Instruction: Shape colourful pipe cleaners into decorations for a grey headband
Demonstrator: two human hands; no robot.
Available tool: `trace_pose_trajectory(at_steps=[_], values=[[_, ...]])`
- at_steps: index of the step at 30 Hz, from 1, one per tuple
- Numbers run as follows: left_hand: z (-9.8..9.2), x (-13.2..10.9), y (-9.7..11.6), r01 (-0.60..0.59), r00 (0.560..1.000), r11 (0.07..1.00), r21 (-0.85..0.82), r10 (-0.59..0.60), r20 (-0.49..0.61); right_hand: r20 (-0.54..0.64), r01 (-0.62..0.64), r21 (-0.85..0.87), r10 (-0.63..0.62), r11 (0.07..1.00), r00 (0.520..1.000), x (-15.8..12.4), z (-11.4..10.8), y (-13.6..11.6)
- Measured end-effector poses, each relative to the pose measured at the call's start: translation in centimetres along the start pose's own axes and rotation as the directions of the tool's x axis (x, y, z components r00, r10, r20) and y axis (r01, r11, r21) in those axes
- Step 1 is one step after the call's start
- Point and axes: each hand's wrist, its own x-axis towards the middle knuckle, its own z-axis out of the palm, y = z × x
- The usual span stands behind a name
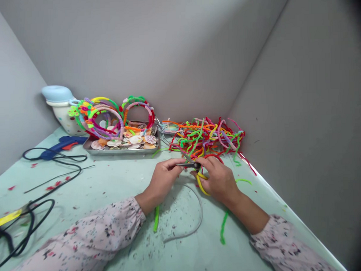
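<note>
The right hand (219,179) grips scissors (189,165) over a yellow pipe cleaner (202,186); whether the left hand (165,179) grasps anything is unclear, and slipping blades could nick its fingers (175,164).

The left hand (163,181) and right hand (218,182) angle inward from bent wrists and long-sleeved forearms (83,233), both turned knuckles-up, with the left's curled fingers (173,164) pointing toward the right's fingertips (205,162), just apart.

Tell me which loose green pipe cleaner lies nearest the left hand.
The short bright green pipe cleaner just below the left hand; the other loose green piece lies farther off, below the right hand.
</note>
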Motion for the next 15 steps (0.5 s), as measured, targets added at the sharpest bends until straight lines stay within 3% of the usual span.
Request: trace_pose_trajectory(at_steps=[5,15], values=[[-0.10,-0.06,0.12,-0.004,0.998,1.000,-0.020,0.005,0.056,0.019,0.004,-0.040,-0.003,0.999,1.000,0.18,-0.37,-0.03],[-0.16,-0.25,0.54,-0.042,0.997,0.998,0.046,0.039,0.063,0.026,0.033,-0.089,-0.031,0.995,0.999,0.34,-0.59,0.04]])
